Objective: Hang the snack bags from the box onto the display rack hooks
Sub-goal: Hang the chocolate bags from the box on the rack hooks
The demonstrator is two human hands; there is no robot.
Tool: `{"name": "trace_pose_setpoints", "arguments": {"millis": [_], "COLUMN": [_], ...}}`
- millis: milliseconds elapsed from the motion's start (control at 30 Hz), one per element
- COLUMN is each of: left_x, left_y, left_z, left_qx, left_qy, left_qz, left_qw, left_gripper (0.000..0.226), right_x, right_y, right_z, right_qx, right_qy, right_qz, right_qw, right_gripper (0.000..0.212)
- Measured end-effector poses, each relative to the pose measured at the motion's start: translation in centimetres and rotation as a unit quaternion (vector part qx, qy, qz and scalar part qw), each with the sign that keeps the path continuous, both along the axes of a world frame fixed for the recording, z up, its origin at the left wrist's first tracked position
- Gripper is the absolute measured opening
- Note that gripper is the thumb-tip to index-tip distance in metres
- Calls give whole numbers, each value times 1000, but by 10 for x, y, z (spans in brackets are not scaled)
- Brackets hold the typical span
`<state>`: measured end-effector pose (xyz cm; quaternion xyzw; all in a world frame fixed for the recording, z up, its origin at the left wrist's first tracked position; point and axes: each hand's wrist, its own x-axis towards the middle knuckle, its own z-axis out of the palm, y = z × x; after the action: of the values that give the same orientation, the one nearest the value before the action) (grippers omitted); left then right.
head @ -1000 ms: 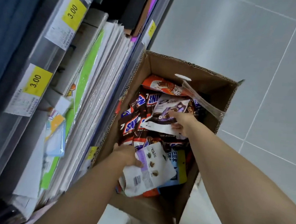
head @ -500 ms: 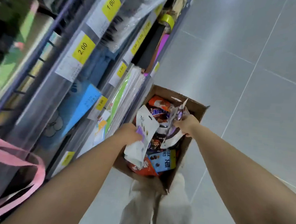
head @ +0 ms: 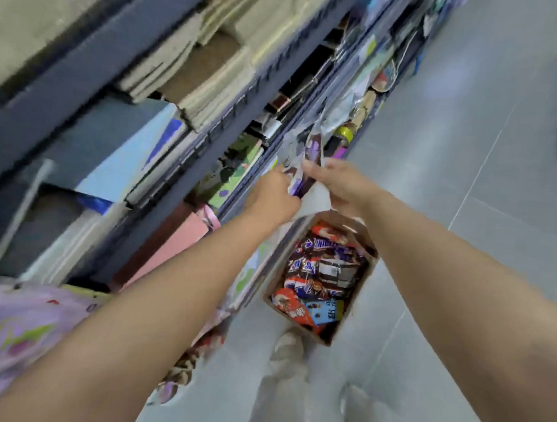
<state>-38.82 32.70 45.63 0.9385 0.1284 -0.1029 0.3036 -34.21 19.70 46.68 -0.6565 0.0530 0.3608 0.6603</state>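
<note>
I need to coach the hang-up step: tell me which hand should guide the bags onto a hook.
Probably the left hand: it is nearer the shelving and pinches the snack bags on that side. The right hand grips them from the aisle side. No hook is clearly visible.

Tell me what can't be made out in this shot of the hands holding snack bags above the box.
- Head view: rack hooks, not findable; the shelving is motion-blurred.
- Bag count in the grip: the left hand and right hand overlap the purple-and-white bags.
- Most wrapper print in the box: blurred, small.
- Box bottom: hidden under snacks.
</note>
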Motion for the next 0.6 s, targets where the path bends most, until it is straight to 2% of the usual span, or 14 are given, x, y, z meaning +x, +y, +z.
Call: {"name": "trace_pose_setpoints", "arguments": {"millis": [100,267,367,433,467,600], "left_x": [-34,-120,-176,-214,-231,-293], "left_y": [-12,-32,-43,-47,-45,-26], "left_z": [46,107,131,146,154,188], "left_qx": [59,111,-23,-130,-152,-105], "left_qy": [-39,-61,-86,-128,-150,-174], "left_qz": [-27,13,35,91,130,243], "left_qw": [997,992,995,979,968,949], "left_gripper": [30,13,20,12,5,47], "right_x": [-22,-84,-124,-146,-156,-196], "right_y": [9,6,-9,-20,-23,-23], "right_z": [51,111,138,153,159,185], "right_qx": [-73,-121,-118,-129,-125,-90], "right_qy": [-71,-191,-247,-275,-273,-240], "right_qz": [34,96,147,194,225,335], "right_qw": [994,969,951,933,927,907], "right_gripper": [30,26,39,43,41,10]}}
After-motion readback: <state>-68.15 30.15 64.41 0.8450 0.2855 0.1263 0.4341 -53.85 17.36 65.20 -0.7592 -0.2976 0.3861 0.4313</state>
